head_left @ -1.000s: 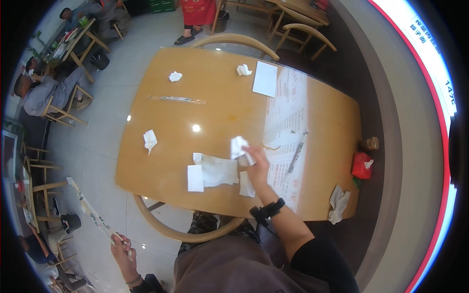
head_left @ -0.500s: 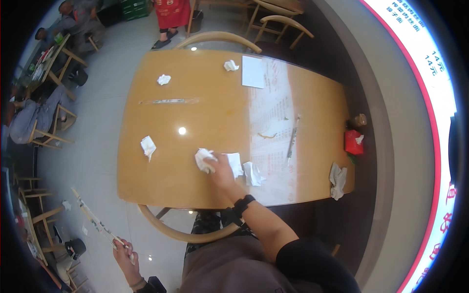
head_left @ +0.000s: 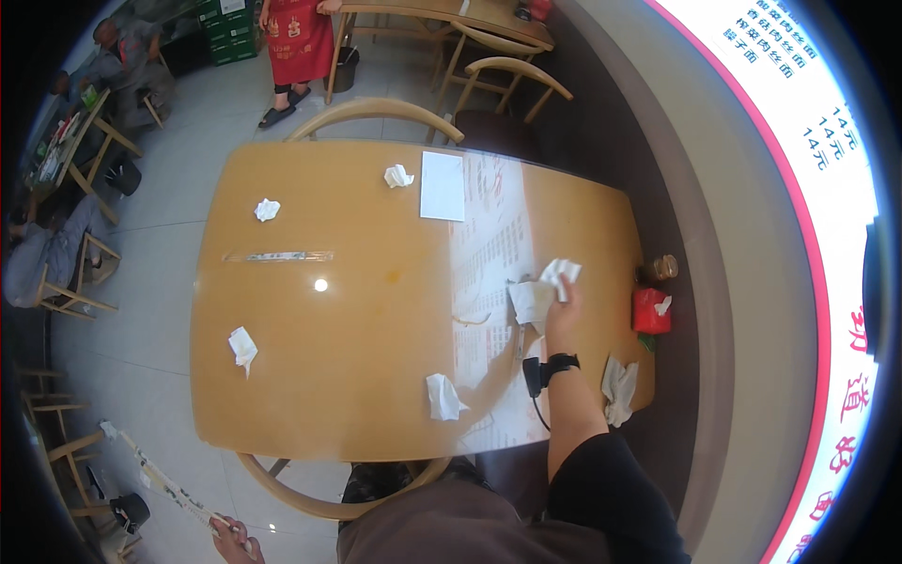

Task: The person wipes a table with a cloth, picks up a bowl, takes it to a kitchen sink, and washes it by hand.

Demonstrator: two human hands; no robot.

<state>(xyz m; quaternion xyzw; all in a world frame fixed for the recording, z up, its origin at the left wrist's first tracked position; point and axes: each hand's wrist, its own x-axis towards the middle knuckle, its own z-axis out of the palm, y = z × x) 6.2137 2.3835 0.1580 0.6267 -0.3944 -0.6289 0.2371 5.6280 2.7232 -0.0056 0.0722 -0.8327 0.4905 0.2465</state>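
Left of the smooth, wood-toned bench point(head_left: 357, 376), the left hand point(head_left: 233, 542) is closed round slender printed sleeves point(head_left: 170, 486). Across the bench come a creased tissue point(head_left: 242, 347), a thin clear-wrapped strip point(head_left: 280, 256), a flat white rectangle point(head_left: 442, 186), a rumpled tissue point(head_left: 444, 398) and a pale printed sheet point(head_left: 493, 244). Just beyond this sheet's right edge, well apart from the other, the right hand point(head_left: 563, 317) pinches crinkled white paper point(head_left: 561, 271); farther right are a wrinkled off-white wad point(head_left: 619, 387) and a boxy red tissue pack point(head_left: 649, 312).

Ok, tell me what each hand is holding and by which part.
The left hand grips a long, thin patterned wrapper by its near end; the right hand holds bunched white tissue by its near side.
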